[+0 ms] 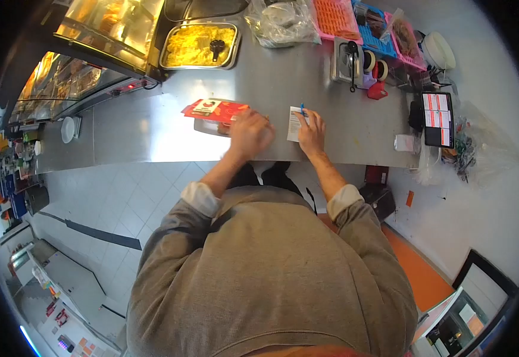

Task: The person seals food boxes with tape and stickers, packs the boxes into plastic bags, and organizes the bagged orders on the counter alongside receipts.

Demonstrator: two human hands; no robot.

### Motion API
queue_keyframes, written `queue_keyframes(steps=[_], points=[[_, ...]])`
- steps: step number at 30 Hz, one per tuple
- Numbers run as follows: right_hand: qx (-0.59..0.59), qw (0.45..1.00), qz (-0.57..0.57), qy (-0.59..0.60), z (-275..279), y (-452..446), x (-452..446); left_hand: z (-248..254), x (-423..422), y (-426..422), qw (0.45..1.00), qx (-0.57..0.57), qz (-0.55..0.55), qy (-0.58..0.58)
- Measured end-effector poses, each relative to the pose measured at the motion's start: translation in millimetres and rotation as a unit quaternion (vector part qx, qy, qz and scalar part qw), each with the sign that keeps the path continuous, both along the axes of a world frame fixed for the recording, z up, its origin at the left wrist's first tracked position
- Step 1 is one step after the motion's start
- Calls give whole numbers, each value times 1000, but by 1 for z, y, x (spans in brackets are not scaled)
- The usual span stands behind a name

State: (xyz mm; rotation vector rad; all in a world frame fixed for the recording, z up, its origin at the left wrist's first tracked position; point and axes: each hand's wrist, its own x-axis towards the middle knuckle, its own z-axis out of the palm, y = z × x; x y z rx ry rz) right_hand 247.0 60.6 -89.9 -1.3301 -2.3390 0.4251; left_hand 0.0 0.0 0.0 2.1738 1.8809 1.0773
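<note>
On the steel counter, my right hand (312, 132) is closed around a blue pen (302, 109). The pen is over a small white slip of paper (294, 125) with printed lines, and the hand partly covers the slip. My left hand (249, 133) is to the left of the slip, at the right end of a red printed food package (215, 109) with a pale label. Its fingers are curled and smeared by motion, so whether they grip anything is unclear. Beneath the red package is a transparent tray (210, 126), partly hidden.
A metal pan of yellow food (194, 44) stands at the back, beside a lit glass display case (113, 30). Plastic bags (280, 24), coloured baskets (337, 19) and a lidded metal container (344, 62) line the back right. A tablet (437, 119) is at the right end.
</note>
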Motion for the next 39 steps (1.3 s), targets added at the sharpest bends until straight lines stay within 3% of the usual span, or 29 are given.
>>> queue_keyframes(steps=[1, 2, 3, 5, 7, 8, 9, 11, 13, 15, 16, 21, 23, 28, 30, 31, 33, 36, 38, 39], points=[[-22, 997, 4, 70, 15, 0, -15, 0, -3, 2, 1000, 2, 0, 4], [-43, 989, 9, 139, 21, -3, -30, 12, -23, 10, 989, 63, 134, 24], [-81, 989, 10, 127, 36, -1, -65, 30, -68, 18, 978, -46, 203, -29], [-182, 976, 11, 121, 41, -22, -109, -4, -121, 13, 936, -179, 297, -60], [-339, 920, -85, 178, 29, -43, -149, -90, -171, -5, 900, -347, 196, -180], [-307, 927, -107, 189, 5, -50, -159, -105, -167, -16, 903, -298, 163, -264], [-299, 918, -132, 224, -11, -58, -166, -112, -155, -35, 897, -248, 126, -343], [-280, 895, -182, 295, -35, -66, -173, -122, -153, -48, 905, -302, 169, -246], [-267, 895, -174, 312, -59, -61, -174, -104, -147, -55, 872, -285, 152, -368], [-292, 883, -169, 325, -57, -49, -168, -84, -144, -59, 789, -266, 141, -536], [-324, 870, -168, 332, -44, -44, -165, -141, -160, -61, 832, -222, 124, -494], [-332, 878, -180, 295, 32, -38, -177, -94, -181, -67, 819, -329, 100, -459], [-354, 869, -183, 294, 19, -35, -176, -76, -186, -63, 816, -365, 115, -434], [-336, 870, -215, 289, 1, -42, -178, -87, -186, -65, 774, -367, 92, -507], [-366, 842, -228, 324, -5, -47, -176, -93, -187, -68, 739, -398, 86, -537], [-380, 827, -234, 341, -6, -50, -176, -120, -189, -72, 795, -350, 79, -490], [-287, 889, -209, 290, -27, -55, -172, -183, -190, -78, 890, -241, 62, -383], [-238, 920, -211, 231, -38, -63, -170, -136, -193, -85, 669, -445, 61, -593], [-300, 905, -222, 204, -46, -57, -166, -127, -201, -73, 822, -418, 55, -383], [-276, 917, -208, 198, -37, -55, -167, -122, -205, -66, 878, -393, 52, -267]])
